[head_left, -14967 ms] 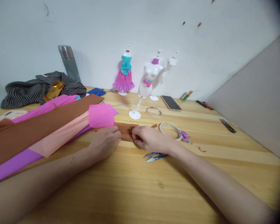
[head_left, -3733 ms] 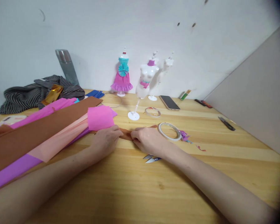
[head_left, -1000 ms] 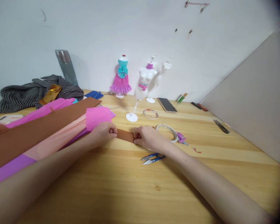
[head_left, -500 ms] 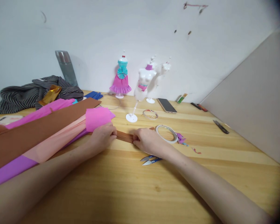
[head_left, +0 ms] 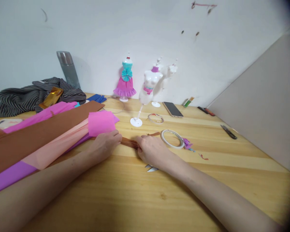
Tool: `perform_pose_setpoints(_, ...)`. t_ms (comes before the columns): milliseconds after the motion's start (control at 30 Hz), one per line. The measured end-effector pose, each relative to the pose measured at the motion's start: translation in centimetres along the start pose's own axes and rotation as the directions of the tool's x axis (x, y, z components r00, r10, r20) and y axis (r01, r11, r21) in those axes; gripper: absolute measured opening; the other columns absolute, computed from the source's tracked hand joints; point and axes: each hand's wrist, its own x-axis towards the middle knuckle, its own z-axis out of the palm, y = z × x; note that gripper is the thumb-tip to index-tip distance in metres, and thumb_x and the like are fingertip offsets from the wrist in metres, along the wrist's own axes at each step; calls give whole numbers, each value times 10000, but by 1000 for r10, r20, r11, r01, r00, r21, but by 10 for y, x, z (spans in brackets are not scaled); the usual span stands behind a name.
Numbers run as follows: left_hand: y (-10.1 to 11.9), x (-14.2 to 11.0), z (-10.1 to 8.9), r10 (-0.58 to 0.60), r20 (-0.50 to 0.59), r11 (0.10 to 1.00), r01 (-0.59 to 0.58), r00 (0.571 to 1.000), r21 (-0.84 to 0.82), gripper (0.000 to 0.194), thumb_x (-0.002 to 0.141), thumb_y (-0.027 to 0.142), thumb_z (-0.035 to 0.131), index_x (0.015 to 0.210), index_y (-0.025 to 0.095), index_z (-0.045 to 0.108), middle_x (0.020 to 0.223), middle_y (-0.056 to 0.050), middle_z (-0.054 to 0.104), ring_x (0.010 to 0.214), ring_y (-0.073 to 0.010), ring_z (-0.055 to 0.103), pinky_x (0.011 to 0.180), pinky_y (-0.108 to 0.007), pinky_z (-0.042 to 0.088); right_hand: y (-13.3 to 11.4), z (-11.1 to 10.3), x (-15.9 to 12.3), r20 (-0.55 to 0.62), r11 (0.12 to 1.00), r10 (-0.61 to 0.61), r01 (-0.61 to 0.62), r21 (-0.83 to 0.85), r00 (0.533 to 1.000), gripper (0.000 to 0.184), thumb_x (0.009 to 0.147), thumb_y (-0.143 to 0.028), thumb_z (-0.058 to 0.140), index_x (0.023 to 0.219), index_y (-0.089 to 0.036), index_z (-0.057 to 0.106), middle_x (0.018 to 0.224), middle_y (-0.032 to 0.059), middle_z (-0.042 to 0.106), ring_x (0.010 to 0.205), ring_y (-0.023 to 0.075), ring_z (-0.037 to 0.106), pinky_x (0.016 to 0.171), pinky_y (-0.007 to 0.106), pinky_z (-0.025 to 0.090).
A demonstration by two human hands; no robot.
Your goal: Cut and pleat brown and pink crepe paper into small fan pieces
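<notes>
A narrow pleated strip of brown crepe paper [head_left: 129,142] stretches just above the table between my two hands. My left hand [head_left: 105,145] is closed on its left end, beside a pink paper square [head_left: 101,123]. Closed on the strip's other end is my right hand [head_left: 152,150], its fingertips partly hidden. Under that wrist, only the blade tips of thread snips [head_left: 152,168] show. A small brown scrap [head_left: 154,134] lies behind my right hand, near a roll of tape [head_left: 172,139].
Crepe paper sheets [head_left: 45,129] cover the left side. Behind stand a bare mannequin [head_left: 152,82], a dressed mannequin [head_left: 125,80] and a flask [head_left: 68,69] by striped cloth [head_left: 19,96]. A phone [head_left: 173,109], a bracelet-like ring [head_left: 155,118] and a cutter [head_left: 228,131] lie farther right.
My right hand has shifted slightly left and down, covering more of the snips. The strip between my hands looks more tightly gathered, with clearer pleats.
</notes>
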Motion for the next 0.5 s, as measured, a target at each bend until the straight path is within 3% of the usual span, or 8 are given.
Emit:
perform_pose_setpoints(233, -9, 1, 5, 42, -3, 999, -42, 999, -32, 232, 897, 195, 392, 810, 178, 607, 827, -15, 560, 684, -122, 505, 539, -244, 277, -8, 3, -5, -47, 997, -50, 47, -66, 998, 220, 752, -66, 457, 922, -122, 585, 811, 131, 669, 689, 225, 647, 524, 270, 346)
perform_pose_setpoints(367, -13, 2, 7, 88, -9, 996, -88, 996, 27, 260, 899, 199, 394, 755, 170, 609, 791, -12, 534, 624, -110, 465, 499, -250, 228, -11, 2, -8, -34, 991, -94, 90, -101, 995, 233, 757, -41, 474, 957, -105, 575, 833, 137, 650, 696, 221, 639, 534, 271, 361)
perform_pose_setpoints(500, -10, -1, 6, 131, -22, 986, -128, 991, 109, 273, 901, 155, 360, 732, 153, 575, 783, -18, 531, 613, -108, 452, 491, -263, 210, -10, 2, -6, -28, 995, -64, 61, -81, 998, 222, 761, -54, 470, 946, -120, 574, 828, 123, 642, 692, 225, 635, 526, 280, 359)
